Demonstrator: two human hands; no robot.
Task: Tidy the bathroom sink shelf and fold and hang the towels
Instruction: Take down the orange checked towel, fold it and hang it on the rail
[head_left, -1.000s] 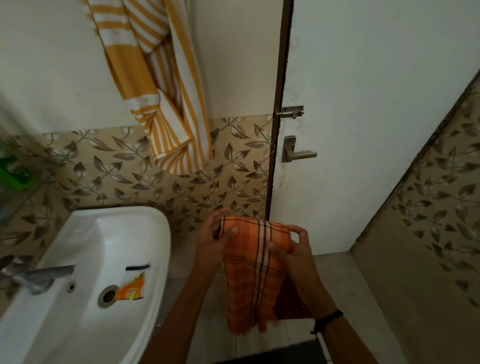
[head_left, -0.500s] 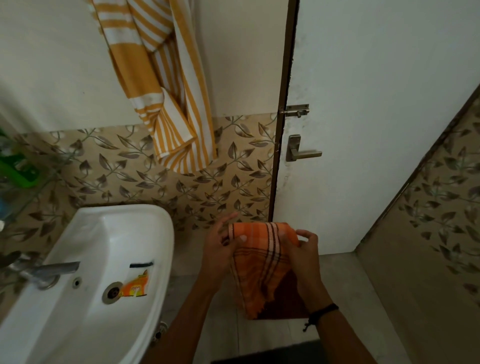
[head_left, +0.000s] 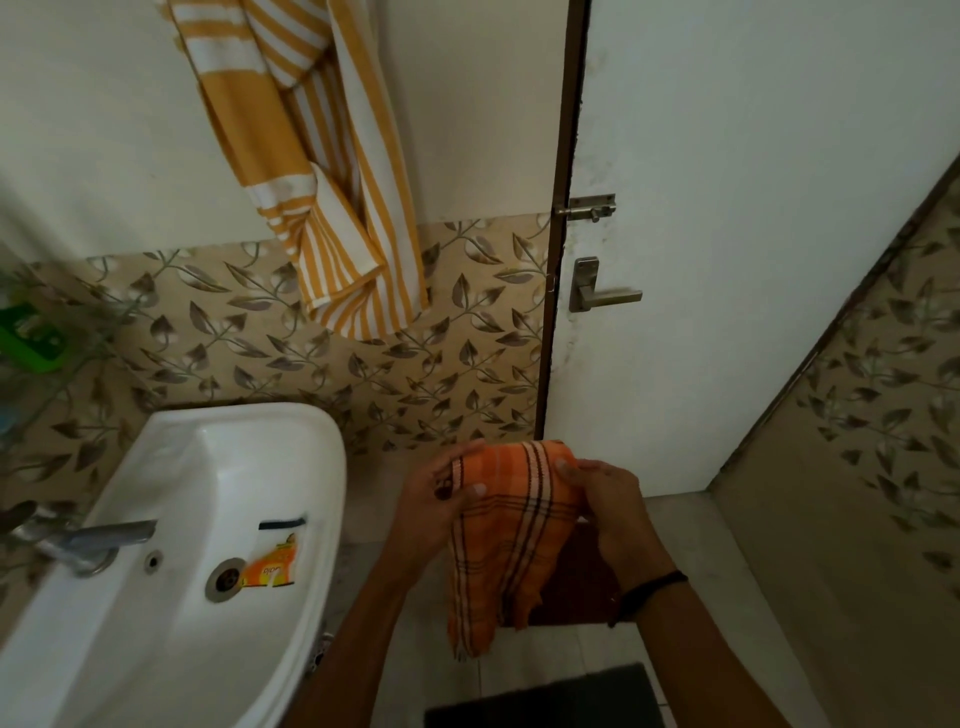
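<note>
Orange checked cloth towel: we see it held up in both hands, over the grey tiled floor, between the sink and the door.
Room: at the left we look down on a white ceramic sink with a metal tap. An orange sachet lies beside its drain. At the right stands a white door with a metal lever handle. Beige leaf-patterned tiles cover the lower wall.
Wall: a yellow-and-white striped towel hangs bunched above the sink.
Floor: a dark mat lies at the bottom edge of our view.
Fingers, left: the left hand grips the towel's upper left corner, its fingers behind the cloth and the thumb on the front.
Fingers, right: the right hand pinches the upper right corner, thumb on top. A black wristband sits on that wrist.
Towel's look: the top edge is stretched between our hands. The rest falls creased and narrowing, with dark and pale stripes crossing the orange.
</note>
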